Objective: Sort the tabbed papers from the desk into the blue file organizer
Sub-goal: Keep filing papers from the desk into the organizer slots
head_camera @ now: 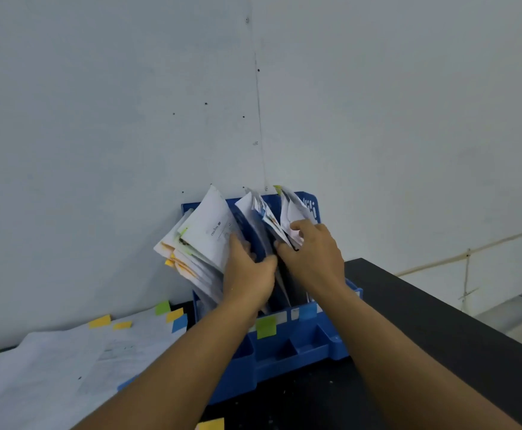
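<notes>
The blue file organizer [287,355] stands on the black desk against the wall, with green and blue labels on its front rail. A thick bundle of tabbed papers [200,240] leans out of its left slot, showing yellow and orange tabs. My left hand [247,274] presses against that bundle and grips a dark blue divider. More papers [287,212] stand in the right slots, one with a green tab at its top. My right hand [311,252] has its fingers closed on those right-hand papers. The slot floors are hidden behind both hands.
Loose white sheets [67,361] with yellow, green and blue tabs lie spread on the desk at the left. A yellow tab [210,424] lies near the bottom edge. The black desk [433,321] ends at the right, with floor beyond. The wall stands directly behind the organizer.
</notes>
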